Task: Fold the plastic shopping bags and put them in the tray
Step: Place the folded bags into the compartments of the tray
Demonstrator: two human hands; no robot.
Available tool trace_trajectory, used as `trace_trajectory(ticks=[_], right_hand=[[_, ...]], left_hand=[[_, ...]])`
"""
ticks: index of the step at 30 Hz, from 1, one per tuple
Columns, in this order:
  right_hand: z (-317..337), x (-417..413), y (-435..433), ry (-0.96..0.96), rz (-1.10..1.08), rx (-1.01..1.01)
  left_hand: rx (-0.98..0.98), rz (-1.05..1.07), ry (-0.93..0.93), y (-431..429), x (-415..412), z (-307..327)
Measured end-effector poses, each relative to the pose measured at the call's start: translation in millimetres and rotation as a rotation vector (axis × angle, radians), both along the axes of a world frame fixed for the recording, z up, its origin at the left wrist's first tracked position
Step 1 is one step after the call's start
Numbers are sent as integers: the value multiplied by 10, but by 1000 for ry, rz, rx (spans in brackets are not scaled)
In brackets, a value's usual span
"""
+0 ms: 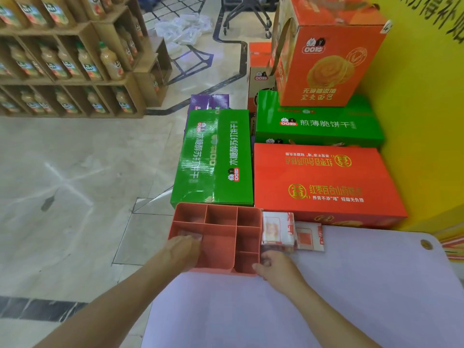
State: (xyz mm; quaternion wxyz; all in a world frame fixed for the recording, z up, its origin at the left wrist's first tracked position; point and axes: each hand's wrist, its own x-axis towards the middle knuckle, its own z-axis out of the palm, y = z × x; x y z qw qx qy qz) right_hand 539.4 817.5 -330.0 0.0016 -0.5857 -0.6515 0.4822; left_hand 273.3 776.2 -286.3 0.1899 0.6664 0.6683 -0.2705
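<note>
— Both hands on the tray [221,223]?
— Left hand [184,249] reaches into its near-left compartment, fingers seemingly flat on a folded bag [192,234]; right hand [275,266] grips the near-right corner. Two more folded bags [277,228] lie just right of it, on the table [351,285].

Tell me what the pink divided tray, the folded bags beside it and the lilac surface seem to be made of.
The tray looks like moulded plastic: matte, thin even walls, rounded corners. The folded bags look like thin plastic film, translucent white with red print. The lilac surface is smooth and matte, perhaps vinyl or coated board; unclear which.
</note>
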Motion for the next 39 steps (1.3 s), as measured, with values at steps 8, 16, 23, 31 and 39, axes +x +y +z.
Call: trace_trajectory(ticks=[8,16,23,31,39], right_hand=[[7,4,9,-6,10,1],[36,-9,-16,4,7,9],[51,-21,-50,2,-9,17],[100,-12,-75,2,-9,19],[217,358,211,130,-363,-55]], left_hand=[[-209,82,-200,-233,-42,44],[-37,90,-395,-293,13,-93],[64,73,-357,-350,29,-79],[817,372,-149,-529,-332,-86],[614,978,-756,-600,-308,-188]])
